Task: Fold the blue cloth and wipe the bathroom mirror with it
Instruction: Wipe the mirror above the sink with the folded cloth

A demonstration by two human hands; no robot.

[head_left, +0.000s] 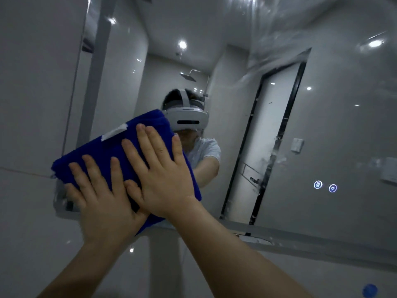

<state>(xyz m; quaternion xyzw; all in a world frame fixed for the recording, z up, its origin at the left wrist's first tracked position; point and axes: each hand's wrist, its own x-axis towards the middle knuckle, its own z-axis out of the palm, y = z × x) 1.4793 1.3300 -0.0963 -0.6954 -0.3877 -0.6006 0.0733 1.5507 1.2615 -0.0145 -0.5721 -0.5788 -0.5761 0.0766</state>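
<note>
Head view puts the folded blue cloth [111, 151] in the left middle of the frame, flat against the bathroom mirror [322, 136] near its lower left corner; I have both hands on it. My left hand [103, 203] lies lower and further left, fingers straight and spread, palm pressing the cloth to the glass; my right hand [163, 177] lies just beside it, higher and to the right, equally flat and pressing, the two touching where they meet; neither hand curls round the cloth. The cloth's long axis runs on a slant from lower left to upper right, with a white label [113, 131] near its upper edge. The next stroke, as I judge it, turns on this: nearly all the glass lies to the right of the hands, with smeared streaks [279, 61] in the upper right of the frame and two lit touch icons [325, 186] at right; the right hand is nearer that side, so it would lead a sweep rightward.
</note>
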